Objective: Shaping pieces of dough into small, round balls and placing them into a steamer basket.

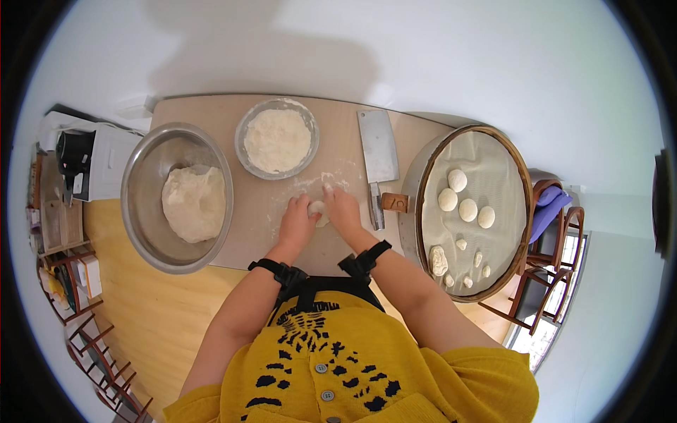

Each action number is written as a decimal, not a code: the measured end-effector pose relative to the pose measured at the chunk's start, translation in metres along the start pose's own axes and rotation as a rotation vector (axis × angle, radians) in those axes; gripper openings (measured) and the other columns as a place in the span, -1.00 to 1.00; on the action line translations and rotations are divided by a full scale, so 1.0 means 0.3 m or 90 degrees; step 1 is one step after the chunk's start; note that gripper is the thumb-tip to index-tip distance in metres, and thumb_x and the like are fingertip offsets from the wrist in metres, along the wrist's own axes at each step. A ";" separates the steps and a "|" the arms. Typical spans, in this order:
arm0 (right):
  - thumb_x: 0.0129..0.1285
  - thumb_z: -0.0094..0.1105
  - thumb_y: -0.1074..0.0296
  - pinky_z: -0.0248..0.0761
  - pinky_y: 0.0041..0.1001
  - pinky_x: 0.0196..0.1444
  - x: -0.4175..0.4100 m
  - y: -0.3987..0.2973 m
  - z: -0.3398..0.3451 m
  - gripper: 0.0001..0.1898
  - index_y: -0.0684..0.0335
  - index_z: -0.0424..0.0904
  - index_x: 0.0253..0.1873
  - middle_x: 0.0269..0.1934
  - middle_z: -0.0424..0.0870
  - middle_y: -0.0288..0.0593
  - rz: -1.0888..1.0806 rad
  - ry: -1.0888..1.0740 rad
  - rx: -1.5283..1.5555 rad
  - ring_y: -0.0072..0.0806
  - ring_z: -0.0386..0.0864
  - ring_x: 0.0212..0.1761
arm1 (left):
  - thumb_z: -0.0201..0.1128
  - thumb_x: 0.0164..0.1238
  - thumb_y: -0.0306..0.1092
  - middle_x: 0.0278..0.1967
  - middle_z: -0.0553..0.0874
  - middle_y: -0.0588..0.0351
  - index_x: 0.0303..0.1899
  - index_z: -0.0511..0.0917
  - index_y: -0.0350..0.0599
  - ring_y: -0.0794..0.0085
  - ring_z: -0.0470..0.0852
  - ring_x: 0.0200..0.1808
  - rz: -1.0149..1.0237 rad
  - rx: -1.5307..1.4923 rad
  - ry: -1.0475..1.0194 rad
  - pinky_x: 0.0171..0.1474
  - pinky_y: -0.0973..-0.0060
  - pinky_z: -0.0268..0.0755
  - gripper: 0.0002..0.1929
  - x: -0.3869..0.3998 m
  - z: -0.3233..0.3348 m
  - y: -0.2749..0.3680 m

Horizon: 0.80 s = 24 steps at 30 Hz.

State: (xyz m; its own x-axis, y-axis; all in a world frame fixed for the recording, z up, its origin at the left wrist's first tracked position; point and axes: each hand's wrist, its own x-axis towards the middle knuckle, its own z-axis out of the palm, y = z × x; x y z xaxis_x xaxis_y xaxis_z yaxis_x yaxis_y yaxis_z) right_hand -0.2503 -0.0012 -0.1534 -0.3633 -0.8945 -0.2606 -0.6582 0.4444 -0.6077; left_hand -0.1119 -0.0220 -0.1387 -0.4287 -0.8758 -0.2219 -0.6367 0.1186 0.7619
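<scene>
A small round piece of dough (320,218) lies on the wooden tabletop (338,254), partly covered by my fingers. My left hand (297,222) grips it from the left, and my right hand (342,211) curves over it from the right. Loose flour (336,180) dusts the wood around both hands. Left of them stands a large metal bowl (135,232) with a big lump of dough (193,206) inside. Beyond the hands, a smaller metal bowl (240,140) holds white flour (277,140).
A cleaver (378,145) lies flat right of my hands. Beside it stands a round steamer (529,211) lined with cloth, bearing several dough balls (468,210) and smaller scraps (478,259). A wall (328,47) borders the table's far side; chairs (550,269) stand at right.
</scene>
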 end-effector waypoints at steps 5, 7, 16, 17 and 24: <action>0.32 0.01 0.19 0.44 -0.09 -0.34 -0.068 -0.047 0.035 -0.78 0.23 0.48 -0.28 -0.40 0.62 0.03 -0.117 0.029 -0.096 -0.01 0.61 -0.33 | 0.20 0.18 -0.50 -0.12 0.50 -0.25 -0.11 0.35 -0.21 -0.24 0.54 -0.10 -0.022 0.042 0.037 -0.10 0.05 0.44 -0.73 -0.025 0.011 0.015; 0.30 0.04 0.19 0.43 -0.10 -0.36 -0.043 -0.032 0.039 -0.79 0.22 0.46 -0.28 -0.40 0.61 0.03 -0.190 0.088 -0.083 -0.02 0.60 -0.35 | 0.20 0.20 -0.49 -0.14 0.52 -0.26 -0.08 0.37 -0.24 -0.22 0.53 -0.10 -0.043 0.030 0.050 -0.07 0.08 0.42 -0.72 -0.024 0.020 0.023; 0.28 0.02 0.26 0.46 -0.13 -0.29 0.121 0.005 -0.002 -0.83 0.23 0.50 -0.24 -0.32 0.63 -0.01 -0.259 0.031 -0.087 -0.05 0.62 -0.31 | 0.30 0.22 -0.35 -0.26 0.59 -0.13 -0.10 0.50 -0.30 0.02 0.59 -0.20 -0.073 0.020 0.034 -0.14 0.23 0.45 -0.71 0.044 -0.015 -0.003; 0.31 -0.01 0.22 0.45 -0.10 -0.26 0.108 0.017 -0.015 -0.78 0.23 0.53 -0.19 -0.28 0.64 0.02 -0.197 0.034 -0.097 -0.03 0.62 -0.28 | 0.33 0.20 -0.35 -0.29 0.59 -0.09 -0.12 0.51 -0.29 0.08 0.59 -0.24 -0.025 -0.036 0.082 -0.16 0.27 0.46 -0.72 0.043 -0.016 -0.008; 0.42 -0.11 0.06 0.44 -0.06 -0.23 0.000 -0.010 0.003 -0.63 0.27 0.52 -0.22 -0.30 0.61 0.07 0.003 -0.052 0.007 0.05 0.60 -0.26 | 0.30 0.17 -0.46 -0.32 0.53 -0.09 -0.25 0.44 -0.25 0.04 0.56 -0.27 0.008 -0.033 0.051 -0.21 0.26 0.43 -0.80 0.000 0.011 -0.007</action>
State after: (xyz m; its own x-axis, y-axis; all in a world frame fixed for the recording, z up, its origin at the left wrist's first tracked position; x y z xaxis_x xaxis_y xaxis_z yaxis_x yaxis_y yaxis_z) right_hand -0.2476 -0.0027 -0.1523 -0.3111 -0.8935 -0.3239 -0.6493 0.4487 -0.6141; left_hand -0.1126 -0.0206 -0.1424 -0.3826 -0.9093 -0.1635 -0.5969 0.1083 0.7950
